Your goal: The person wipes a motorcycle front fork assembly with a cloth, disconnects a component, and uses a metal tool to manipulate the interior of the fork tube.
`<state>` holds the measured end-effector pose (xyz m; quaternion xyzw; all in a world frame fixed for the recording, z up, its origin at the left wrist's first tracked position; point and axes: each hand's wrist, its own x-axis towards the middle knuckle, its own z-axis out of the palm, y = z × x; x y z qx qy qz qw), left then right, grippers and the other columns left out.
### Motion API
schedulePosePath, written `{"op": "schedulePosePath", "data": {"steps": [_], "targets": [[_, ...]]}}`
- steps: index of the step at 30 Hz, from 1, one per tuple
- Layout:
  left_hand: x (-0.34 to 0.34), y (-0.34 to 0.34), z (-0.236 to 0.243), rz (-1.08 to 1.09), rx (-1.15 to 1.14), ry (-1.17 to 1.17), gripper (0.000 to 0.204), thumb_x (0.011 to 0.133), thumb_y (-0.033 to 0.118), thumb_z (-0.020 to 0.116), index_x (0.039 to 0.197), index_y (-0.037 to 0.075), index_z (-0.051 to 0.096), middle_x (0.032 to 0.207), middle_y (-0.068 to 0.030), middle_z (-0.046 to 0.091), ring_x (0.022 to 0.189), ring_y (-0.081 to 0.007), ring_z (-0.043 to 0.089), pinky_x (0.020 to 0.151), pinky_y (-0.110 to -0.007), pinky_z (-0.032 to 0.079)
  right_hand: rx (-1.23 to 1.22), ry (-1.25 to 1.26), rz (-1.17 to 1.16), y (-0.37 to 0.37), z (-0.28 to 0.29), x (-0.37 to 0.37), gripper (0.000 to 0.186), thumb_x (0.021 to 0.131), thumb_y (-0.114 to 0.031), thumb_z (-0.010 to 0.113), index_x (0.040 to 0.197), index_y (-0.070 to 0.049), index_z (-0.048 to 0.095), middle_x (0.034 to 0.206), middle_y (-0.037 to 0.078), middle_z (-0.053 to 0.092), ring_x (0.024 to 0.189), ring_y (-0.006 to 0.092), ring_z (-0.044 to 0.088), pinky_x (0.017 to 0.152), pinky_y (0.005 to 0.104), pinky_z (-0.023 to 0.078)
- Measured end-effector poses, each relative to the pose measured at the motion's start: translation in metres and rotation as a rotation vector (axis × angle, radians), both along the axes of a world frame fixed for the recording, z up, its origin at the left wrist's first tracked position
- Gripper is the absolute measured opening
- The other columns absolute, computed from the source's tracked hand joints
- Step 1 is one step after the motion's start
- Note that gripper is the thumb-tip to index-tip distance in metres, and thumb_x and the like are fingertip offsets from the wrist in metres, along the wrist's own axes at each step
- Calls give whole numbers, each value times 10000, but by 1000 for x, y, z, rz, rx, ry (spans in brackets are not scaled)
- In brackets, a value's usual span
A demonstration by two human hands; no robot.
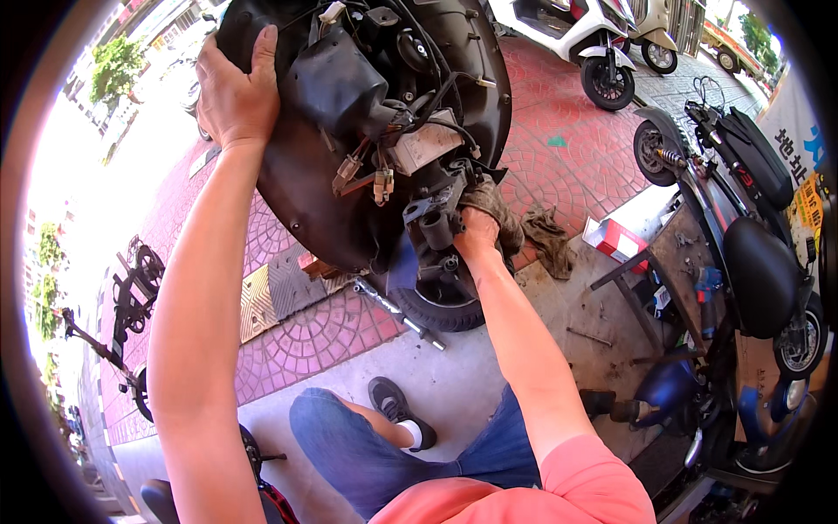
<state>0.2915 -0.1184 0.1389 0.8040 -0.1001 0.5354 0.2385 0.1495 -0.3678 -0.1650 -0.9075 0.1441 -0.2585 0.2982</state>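
Observation:
A scooter's dark front panel (292, 188) stands in front of me, its hollow inner side facing me. Loose wires, white connectors (382, 185) and a black plastic housing (339, 80) fill it. My left hand (237, 92) is closed on the panel's upper left edge, thumb on the inside. Lower down, my right hand (477, 232) is closed on a dirty brown rag (496, 208), beside the metal steering bracket (429, 218); its fingertips are hidden. Below the bracket sits the front wheel (445, 316), with a silver tube (397, 314) beside it.
Another crumpled rag (550, 243) lies on the ground at right, near a red-and-white box (615, 237). A low worn table (679, 240) carries small parts; a blue power drill (708, 286) is beside it. Parked scooters (607, 79) stand beyond; a folding scooter (131, 306) is at left.

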Motion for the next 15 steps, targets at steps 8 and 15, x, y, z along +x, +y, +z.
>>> {"op": "schedulePosePath", "data": {"steps": [8,15], "targets": [[1,3,1,-27,7,-4,971,933,785,593,1500,6,478,1470,-225,583,1332,-430,585,1096,-535,454,-31,-208,284,-34,-10,23,196,937,-192,663,1054,-43,715,919,185,730,859,423,695,755,504,543],[3,8,1,-15,33,-46,984,927,790,605,1486,-10,483,1446,-236,595,1328,-421,590,1095,-515,459,540,-198,483,-33,9,17,101,892,-80,626,946,-29,694,846,145,696,794,355,678,690,477,512]]}}
